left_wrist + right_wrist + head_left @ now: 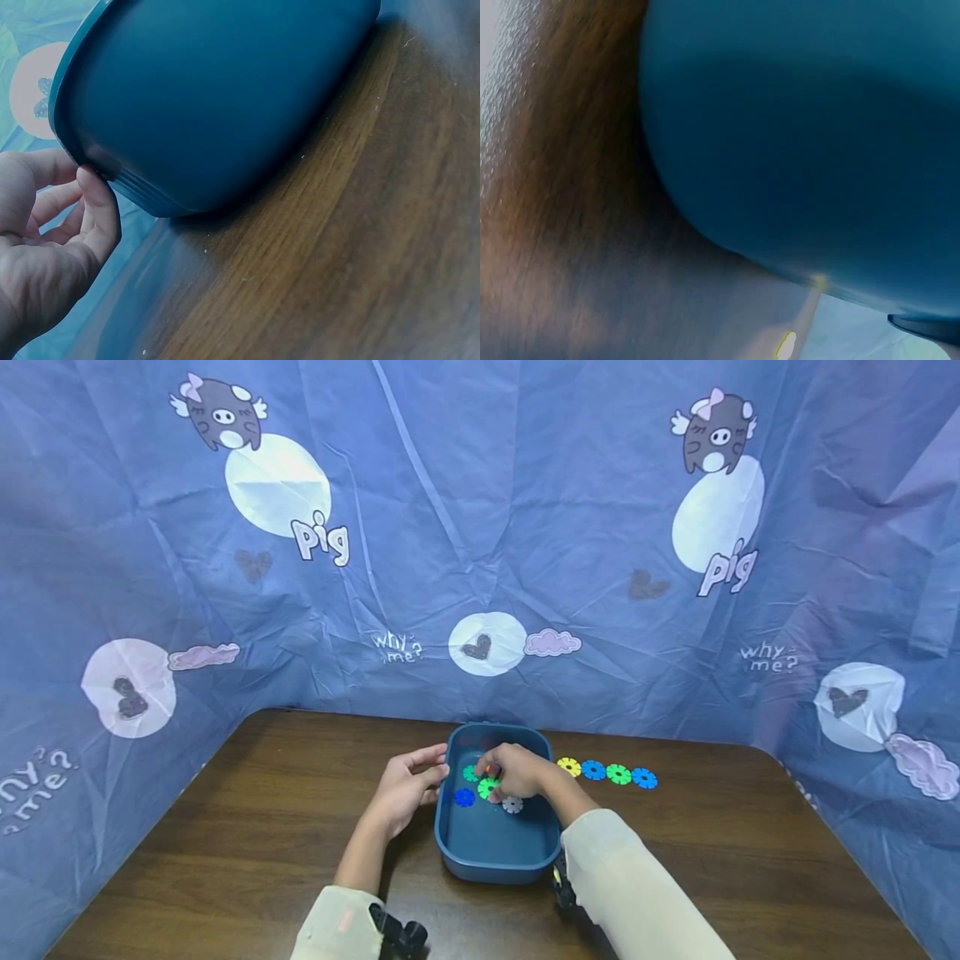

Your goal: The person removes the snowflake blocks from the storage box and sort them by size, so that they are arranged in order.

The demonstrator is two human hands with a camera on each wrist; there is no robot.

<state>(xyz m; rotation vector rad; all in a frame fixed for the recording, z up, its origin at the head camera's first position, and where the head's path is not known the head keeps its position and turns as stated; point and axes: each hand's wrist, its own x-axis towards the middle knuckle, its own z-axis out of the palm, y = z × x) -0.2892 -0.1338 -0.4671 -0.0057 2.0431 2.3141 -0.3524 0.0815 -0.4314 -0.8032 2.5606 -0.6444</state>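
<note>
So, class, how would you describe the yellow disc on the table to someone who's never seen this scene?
On the brown table, find the blue tub. Just right of it runs a row of four notched discs. The yellow disc is at the end nearest the tub, and only it is yellow: its neighbours are two blue discs and a green disc.

- From my station I see the left forearm (362, 857) angled forward and slightly inward
- I have the left hand (407, 787) palm inward, its fingers loosely bent
- My right forearm (567, 795) slants forward and to the left
- My right hand (517, 770) is knuckles up, fingers bent downward, fingertips partly hidden
</note>
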